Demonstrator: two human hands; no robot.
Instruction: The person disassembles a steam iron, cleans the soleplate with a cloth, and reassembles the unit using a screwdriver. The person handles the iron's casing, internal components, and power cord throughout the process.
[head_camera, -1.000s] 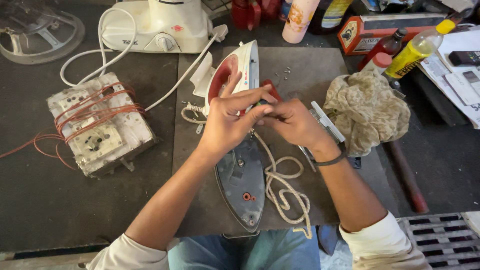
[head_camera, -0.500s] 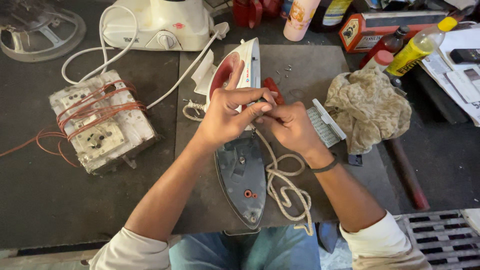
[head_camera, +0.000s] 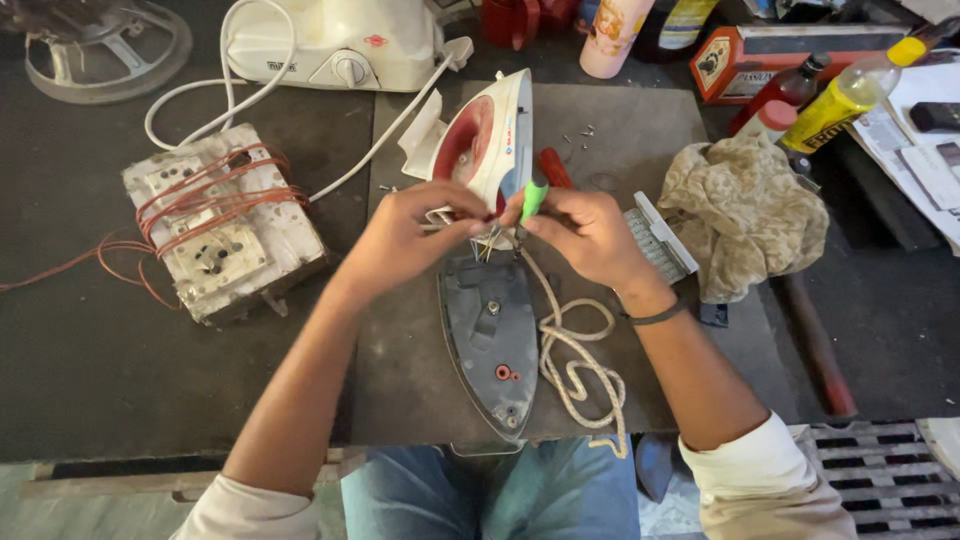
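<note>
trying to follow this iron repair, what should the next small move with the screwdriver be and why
Probably lower the tip of the green-handled screwdriver onto the wire ends at the rear of the iron base. The right hand holds it upright just above that spot, while the left hand pinches the wires there. The red-and-white cover is already lifted off and the terminals look exposed, though the exact screw is hidden by fingers.

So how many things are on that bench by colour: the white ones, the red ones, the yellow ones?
White: 2, the white plastic appliance with a dial and the white plastic brush.
Red: 2, the red cardboard box and the dark red bottle.
Yellow: 1, the yellow plastic bottle.
Total: 5.
</note>
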